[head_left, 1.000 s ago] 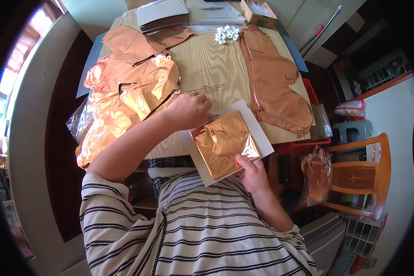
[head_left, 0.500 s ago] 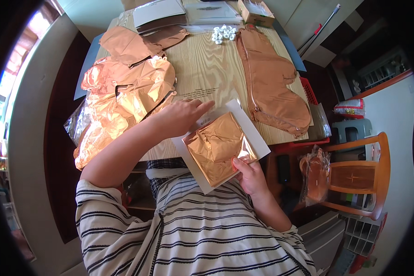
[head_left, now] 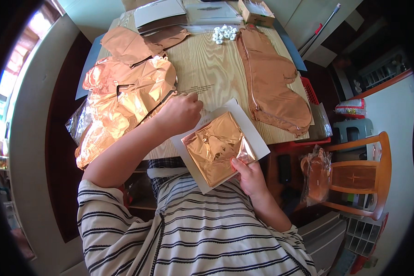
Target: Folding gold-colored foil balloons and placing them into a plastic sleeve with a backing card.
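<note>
My right hand point(head_left: 250, 175) grips the lower right edge of a white card point(head_left: 250, 125), its thumb pressing on top. Lying flat against the card is a folded copper-coloured foil balloon point(head_left: 214, 147), shiny and creased. My left hand point(head_left: 183, 112) hovers above the table's near edge, just left of the card, fingers curled in; whatever might be in them is hidden. Under and beyond my left forearm spreads a pile of shiny copper foil balloons point(head_left: 110, 110). A flat matte copper stack of balloons point(head_left: 271, 83) lies on the table's right side.
Small white rings or clips point(head_left: 224, 33) are heaped at the far middle of the wooden table point(head_left: 207, 60). Behind them stand a stack of cards point(head_left: 160, 14), clear plastic bags point(head_left: 211, 13) and a small box point(head_left: 256, 14). A wooden chair point(head_left: 382, 175) with a bagged copper item point(head_left: 316, 177) is at right.
My left hand has drawn back slightly to the left, and its outstretched fingers have curled in. My right hand keeps its hold on the card with the folded balloon.
</note>
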Demonstrator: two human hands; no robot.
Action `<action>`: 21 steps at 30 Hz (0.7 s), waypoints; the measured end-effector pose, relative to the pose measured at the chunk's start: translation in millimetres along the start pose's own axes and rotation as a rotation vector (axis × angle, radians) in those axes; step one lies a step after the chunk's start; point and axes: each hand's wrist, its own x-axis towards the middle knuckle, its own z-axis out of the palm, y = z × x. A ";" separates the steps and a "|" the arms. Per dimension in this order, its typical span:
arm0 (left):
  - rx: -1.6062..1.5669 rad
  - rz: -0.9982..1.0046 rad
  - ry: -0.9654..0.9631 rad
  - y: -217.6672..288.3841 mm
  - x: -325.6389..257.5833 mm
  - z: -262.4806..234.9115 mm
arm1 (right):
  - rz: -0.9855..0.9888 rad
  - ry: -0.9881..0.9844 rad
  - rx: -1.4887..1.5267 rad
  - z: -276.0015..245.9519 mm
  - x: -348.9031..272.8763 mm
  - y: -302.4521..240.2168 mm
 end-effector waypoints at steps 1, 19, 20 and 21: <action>0.013 -0.006 -0.003 0.5 0.4 -0.1 | -0.023 -0.009 -0.003 1.1 0.1 1.8; -0.004 -0.203 0.079 -9.7 -8.8 14.6 | -0.025 -0.555 0.910 -71.9 -9.0 -61.4; -0.024 -0.216 0.084 -5.8 -7.0 14.3 | -0.076 -0.692 0.981 -75.2 -9.6 -68.7; -0.036 -0.230 0.087 -4.0 -6.2 12.4 | 0.006 -0.697 0.999 -69.4 -13.0 -87.9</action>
